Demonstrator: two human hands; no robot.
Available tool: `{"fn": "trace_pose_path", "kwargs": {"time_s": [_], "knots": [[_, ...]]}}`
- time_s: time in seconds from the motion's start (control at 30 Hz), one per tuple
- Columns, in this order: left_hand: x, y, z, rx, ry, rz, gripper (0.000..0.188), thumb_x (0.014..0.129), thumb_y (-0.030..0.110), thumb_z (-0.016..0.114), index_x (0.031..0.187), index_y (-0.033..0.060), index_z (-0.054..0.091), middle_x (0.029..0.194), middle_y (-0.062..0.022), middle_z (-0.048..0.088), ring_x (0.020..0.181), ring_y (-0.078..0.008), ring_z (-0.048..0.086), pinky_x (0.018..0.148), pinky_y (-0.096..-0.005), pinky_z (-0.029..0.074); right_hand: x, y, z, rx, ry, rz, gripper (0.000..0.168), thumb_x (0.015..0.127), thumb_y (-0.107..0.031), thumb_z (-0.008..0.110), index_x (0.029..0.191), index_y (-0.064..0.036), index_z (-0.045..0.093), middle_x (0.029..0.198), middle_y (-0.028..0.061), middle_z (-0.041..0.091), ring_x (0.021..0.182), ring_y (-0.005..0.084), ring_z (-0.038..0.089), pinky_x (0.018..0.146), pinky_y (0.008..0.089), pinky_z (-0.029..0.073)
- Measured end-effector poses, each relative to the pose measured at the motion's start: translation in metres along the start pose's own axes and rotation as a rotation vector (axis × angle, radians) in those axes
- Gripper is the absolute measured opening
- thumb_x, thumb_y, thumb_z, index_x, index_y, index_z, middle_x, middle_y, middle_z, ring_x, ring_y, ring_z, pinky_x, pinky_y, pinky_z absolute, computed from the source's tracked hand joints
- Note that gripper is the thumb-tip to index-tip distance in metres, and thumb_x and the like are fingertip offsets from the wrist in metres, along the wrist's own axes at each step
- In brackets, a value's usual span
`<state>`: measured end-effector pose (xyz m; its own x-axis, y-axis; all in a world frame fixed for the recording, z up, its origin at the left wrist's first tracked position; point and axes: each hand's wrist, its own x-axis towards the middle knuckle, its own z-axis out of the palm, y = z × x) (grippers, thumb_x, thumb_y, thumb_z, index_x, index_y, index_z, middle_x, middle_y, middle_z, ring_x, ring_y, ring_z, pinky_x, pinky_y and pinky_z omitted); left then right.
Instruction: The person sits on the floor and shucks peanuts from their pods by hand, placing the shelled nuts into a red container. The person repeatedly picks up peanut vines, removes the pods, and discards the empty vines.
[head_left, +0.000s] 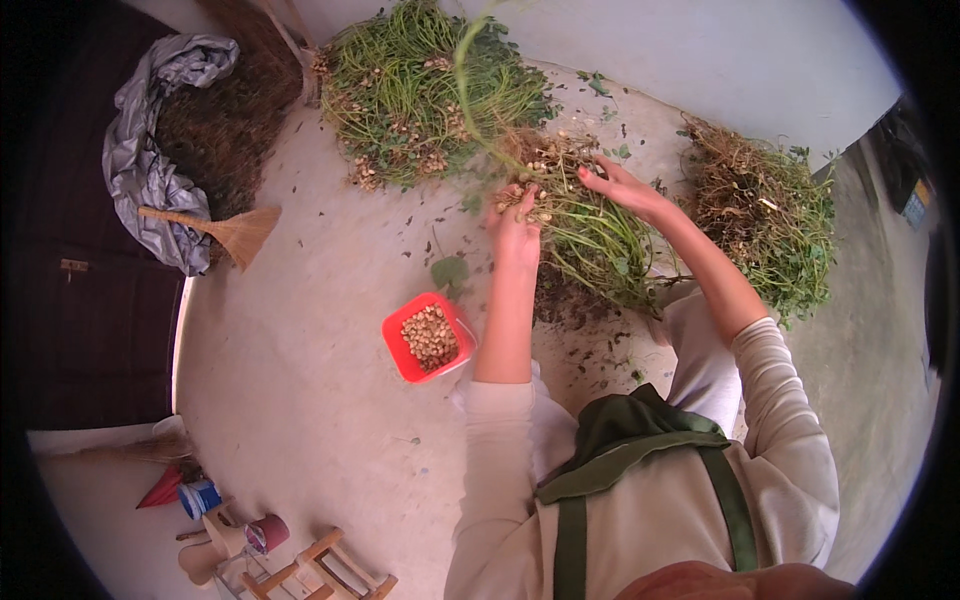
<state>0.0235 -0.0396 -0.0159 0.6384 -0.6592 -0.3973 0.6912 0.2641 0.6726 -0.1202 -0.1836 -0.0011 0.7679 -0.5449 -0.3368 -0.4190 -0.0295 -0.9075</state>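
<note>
My left hand (517, 221) is closed around a cluster of peanut pods on the root end of green peanut plants (600, 244). To its right, my right hand (619, 187) touches the roots and stems, with thumb and fingers spread. A blurred green stem arcs above my left hand. Just below the left forearm's side, a red square bucket (394, 341) stands on the floor, partly filled with picked peanuts (430, 337). Ahead lies a large heap of peanut plants (435, 97), pods showing among the stems.
Another plant pile (757, 217) lies at right against the wall. On the left are a straw hand broom (244, 229), a grey plastic sheet (176, 191) and a dark brown heap (217, 135). Wooden stools (330, 566) and a blue tin (199, 499) stand at lower left. Soil and leaves litter the floor.
</note>
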Motion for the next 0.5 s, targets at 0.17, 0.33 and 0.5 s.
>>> {"fn": "trace_pose_path", "kwargs": {"time_s": [0.17, 0.33, 0.5], "knots": [[0.027, -0.02, -0.015, -0.113, 0.094, 0.012, 0.035, 0.08, -0.004, 0.063, 0.108, 0.0122, 0.051, 0.104, -0.0054, 0.061, 0.093, -0.0159, 0.058, 0.069, -0.0374, 0.044, -0.005, 0.009, 0.029, -0.314, -0.031, -0.342, 0.131, 0.057, -0.057, 0.079, 0.143, 0.003, 0.001, 0.149, 0.0252, 0.007, 0.138, 0.0336, 0.012, 0.112, 0.04, 0.016], [-0.016, -0.013, 0.026, -0.008, 0.115, -0.019, 0.043, 0.083, -0.006, 0.057, 0.122, 0.0051, 0.043, 0.112, -0.0092, 0.053, 0.101, -0.0227, 0.055, 0.085, -0.0479, 0.052, -0.001, 0.014, 0.043, -0.427, 0.194, -0.186, 0.087, 0.065, -0.021, 0.068, 0.134, 0.003, 0.022, 0.098, 0.0261, 0.059, 0.091, 0.0376, 0.06, 0.079, 0.0418, 0.046], [-0.022, 0.019, 0.022, 0.163, -0.177, -0.099, 0.049, 0.077, -0.015, 0.052, 0.123, -0.0032, 0.039, 0.117, -0.0159, 0.047, 0.101, -0.0258, 0.055, 0.092, -0.0477, 0.05, 0.023, 0.037, 0.012, -0.371, 0.239, -0.28, 0.074, 0.069, -0.018, 0.069, 0.129, 0.005, 0.031, 0.11, 0.0278, 0.054, 0.106, 0.0349, 0.054, 0.091, 0.0383, 0.041]]}}
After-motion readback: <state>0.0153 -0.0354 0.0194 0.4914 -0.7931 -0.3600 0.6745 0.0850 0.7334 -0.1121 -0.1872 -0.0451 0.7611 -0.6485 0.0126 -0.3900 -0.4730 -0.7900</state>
